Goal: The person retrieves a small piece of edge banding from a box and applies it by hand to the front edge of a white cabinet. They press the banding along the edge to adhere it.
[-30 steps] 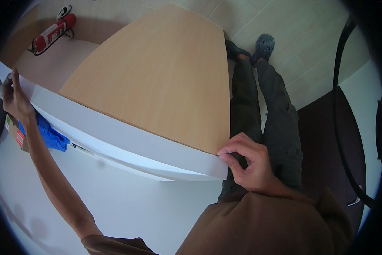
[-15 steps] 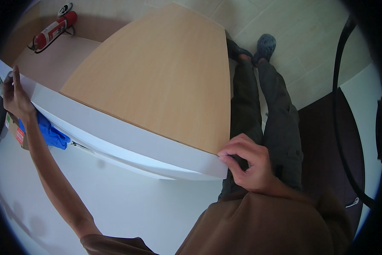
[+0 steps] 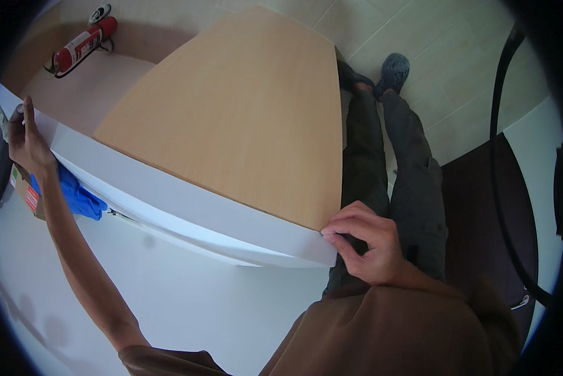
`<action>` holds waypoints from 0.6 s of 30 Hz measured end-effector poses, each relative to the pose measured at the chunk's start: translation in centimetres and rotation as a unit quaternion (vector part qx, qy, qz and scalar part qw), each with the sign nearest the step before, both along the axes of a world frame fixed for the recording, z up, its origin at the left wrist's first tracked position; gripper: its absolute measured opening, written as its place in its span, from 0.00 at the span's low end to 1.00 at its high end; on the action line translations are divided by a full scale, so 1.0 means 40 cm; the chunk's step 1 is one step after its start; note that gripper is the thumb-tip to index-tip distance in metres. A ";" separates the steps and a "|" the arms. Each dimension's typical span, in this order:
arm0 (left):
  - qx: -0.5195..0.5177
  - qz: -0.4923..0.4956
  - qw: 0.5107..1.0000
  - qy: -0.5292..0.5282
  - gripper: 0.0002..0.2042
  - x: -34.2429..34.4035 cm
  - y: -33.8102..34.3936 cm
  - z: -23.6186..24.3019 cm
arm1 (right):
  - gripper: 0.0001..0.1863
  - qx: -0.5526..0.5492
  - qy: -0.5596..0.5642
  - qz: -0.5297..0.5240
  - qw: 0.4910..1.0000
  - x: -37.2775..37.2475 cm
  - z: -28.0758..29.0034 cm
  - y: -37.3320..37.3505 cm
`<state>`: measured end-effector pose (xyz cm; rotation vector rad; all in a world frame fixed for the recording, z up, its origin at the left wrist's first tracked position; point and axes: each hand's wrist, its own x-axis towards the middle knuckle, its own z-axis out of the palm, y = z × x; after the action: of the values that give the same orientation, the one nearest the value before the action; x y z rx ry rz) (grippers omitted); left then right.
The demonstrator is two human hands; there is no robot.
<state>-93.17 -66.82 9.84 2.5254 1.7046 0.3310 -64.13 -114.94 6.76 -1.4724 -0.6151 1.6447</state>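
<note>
My left hand [image 3: 32, 145] is at the far left, on the end of a long white ledge [image 3: 187, 193]. One of its fingers stretches upward past the edge and the others are partly bent, with nothing visible held in them. My right hand [image 3: 370, 246] is at the ledge's right end, thumb and fingertips pinched together at the near corner of a light wood panel [image 3: 244, 119]. Whatever lies between those fingertips is too small to make out. The panel's dark lower edge runs along the ledge between my two hands.
A red fire extinguisher [image 3: 81, 49] lies at the upper left. Below the ledge are a blue cloth [image 3: 81, 195] and a cardboard box [image 3: 27, 193]. My legs [image 3: 413, 169] stand right of the panel. A black cable [image 3: 496, 156] hangs before a dark door [image 3: 482, 207].
The whole view has shifted very slightly, so the panel and ledge sit a little lower and further right. Both hands keep their places on the ledge and corner.
</note>
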 end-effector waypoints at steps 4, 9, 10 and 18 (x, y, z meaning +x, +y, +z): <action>-0.019 -0.016 0.999 -0.032 0.14 -0.022 0.004 -0.015 | 0.08 0.021 0.001 -0.003 1.000 -0.015 -0.008 0.051; -0.005 0.008 1.000 -0.017 0.15 0.006 -0.008 0.015 | 0.08 0.026 0.005 0.002 1.000 0.011 -0.012 -0.006; -0.014 0.017 0.999 -0.025 0.15 0.002 -0.003 0.005 | 0.08 0.018 0.008 0.006 1.000 0.006 -0.009 0.003; -0.037 0.016 0.997 -0.066 0.12 -0.006 -0.005 -0.005 | 0.08 0.013 0.011 -0.010 1.000 -0.005 -0.012 -0.003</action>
<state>-93.41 -67.02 9.63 2.3709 1.6767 0.4174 -64.34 -115.05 6.27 -1.4359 -0.6061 1.6293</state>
